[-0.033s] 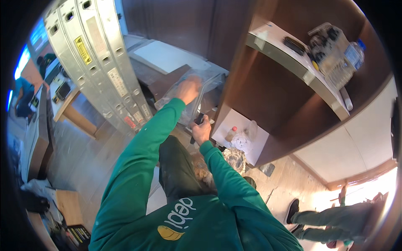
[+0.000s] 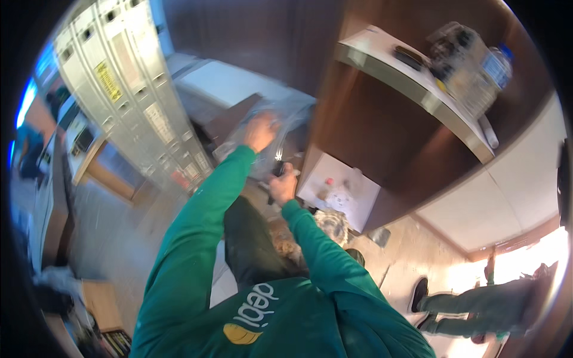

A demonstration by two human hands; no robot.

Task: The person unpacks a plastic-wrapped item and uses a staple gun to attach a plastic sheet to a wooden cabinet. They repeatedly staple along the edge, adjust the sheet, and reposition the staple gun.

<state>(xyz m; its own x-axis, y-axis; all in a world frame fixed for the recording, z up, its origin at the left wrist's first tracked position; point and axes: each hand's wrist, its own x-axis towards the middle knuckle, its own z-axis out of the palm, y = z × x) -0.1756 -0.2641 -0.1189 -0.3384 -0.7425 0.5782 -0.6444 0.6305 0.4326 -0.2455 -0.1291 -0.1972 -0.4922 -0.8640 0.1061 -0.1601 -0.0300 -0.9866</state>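
My left hand (image 2: 261,132) lies over a crumpled clear plastic sheet (image 2: 242,140) in front of me. Motion blur smears its fingers, so their grip does not show. Closer to me and a little to the right, my right hand (image 2: 282,184) is closed around a small black-handled tool (image 2: 279,169). The tool's exact kind cannot be made out. Under the plastic and beside it is a brown board (image 2: 236,116), with a white panel (image 2: 230,82) farther back.
An aluminium ladder (image 2: 128,89) leans at my left. To the right, a brown cabinet's curved shelf (image 2: 388,71) carries a bottle (image 2: 496,65) and clear containers. A roll of tape (image 2: 331,227) is near my right forearm. Another person's legs (image 2: 471,310) are at lower right.
The whole view has shifted slightly, sliding the ladder and shelf to the left. Both hands keep nearly the same places, and the right still grips the black-handled tool.
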